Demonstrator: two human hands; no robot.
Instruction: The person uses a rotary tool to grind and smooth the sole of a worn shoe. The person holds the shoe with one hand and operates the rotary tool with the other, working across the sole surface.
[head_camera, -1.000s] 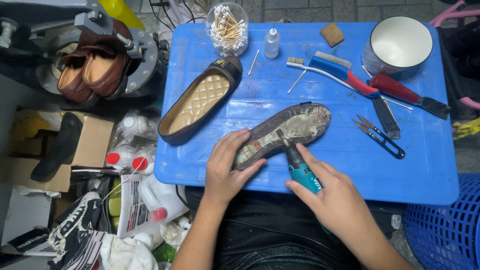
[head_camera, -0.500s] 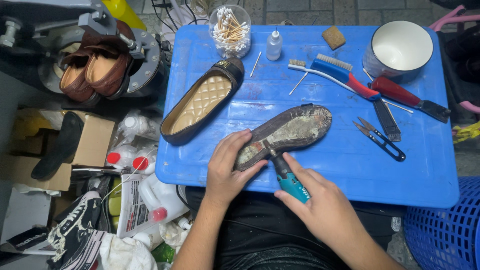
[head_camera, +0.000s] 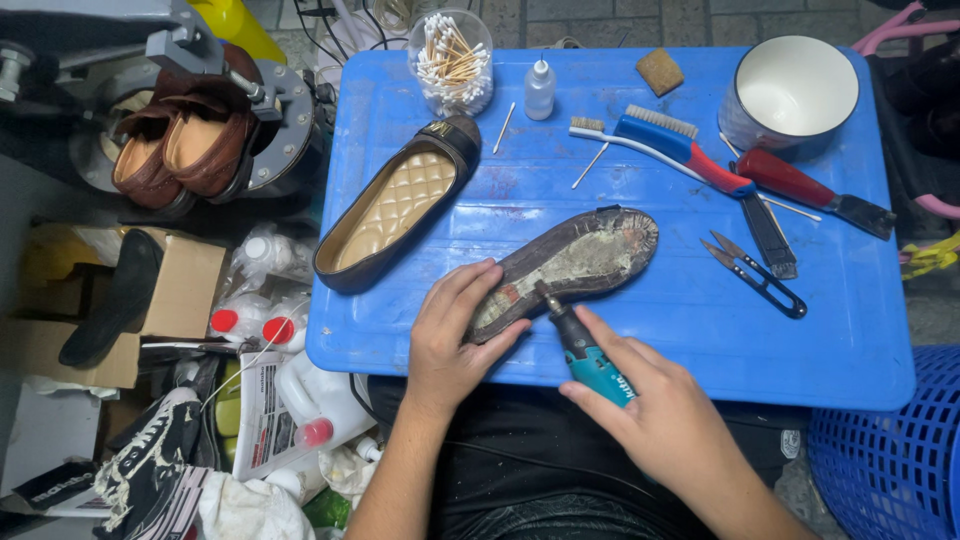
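Note:
An upturned dark shoe (head_camera: 585, 257) with a worn, pale-crusted sole lies on the blue plastic lid (head_camera: 640, 330) that serves as a table. My left hand (head_camera: 450, 330) presses down on its heel end. In my right hand (head_camera: 640, 410) is a teal rotary tool (head_camera: 585, 350), its tip touching the sole near the heel. The matching flat shoe (head_camera: 395, 205), with its quilted tan insole up, lies to the left.
On the lid: a jar of cotton swabs (head_camera: 450, 50), a small glue bottle (head_camera: 540, 88), a blue brush (head_camera: 680, 145), a red-handled scraper (head_camera: 810, 190), black snips (head_camera: 755, 275), a white bowl (head_camera: 795, 85), a sponge block (head_camera: 660, 70). Brown loafers (head_camera: 180, 145) and bottles (head_camera: 270, 330) sit left.
My right hand has slid the rotary tool leftward along the sole, from the middle toward the heel. The left hand stays on the shoe.

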